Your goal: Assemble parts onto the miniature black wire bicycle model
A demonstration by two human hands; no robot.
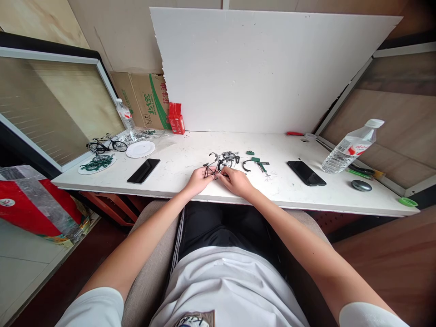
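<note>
Taking the small black bicycle model point(211, 171) as the middle of a clock, with twelve toward the big white board point(272, 68), I can see both hands meeting at it, low over the near edge of the white table point(184, 186).

The left hand point(198, 182) comes in from about seven o'clock, forearm slanting inward, its fingers bent and pinching the model's near side. The right hand point(237, 182) arrives from nearer five, its back turned up, knuckles bent, thumb and forefinger pinched down on the same model, the fingertips almost meeting the left ones. There seems to be some tiny part between them, though it's too small to make out from here.

A spoked wheel point(225, 164) lies close to the right fingers, around one o'clock. A curved black strip point(245, 166) and a green-and-black piece point(261, 165) sit near three. Out toward ten stands a larger-looking black bicycle point(106, 144), with a plain white plate point(140, 149) beside it. One phone point(144, 171) lies flat at nine; a dark phone point(306, 173) lies at three, with a water bottle point(352, 147) beyond it. A red box point(176, 119) stands at eleven.
</note>
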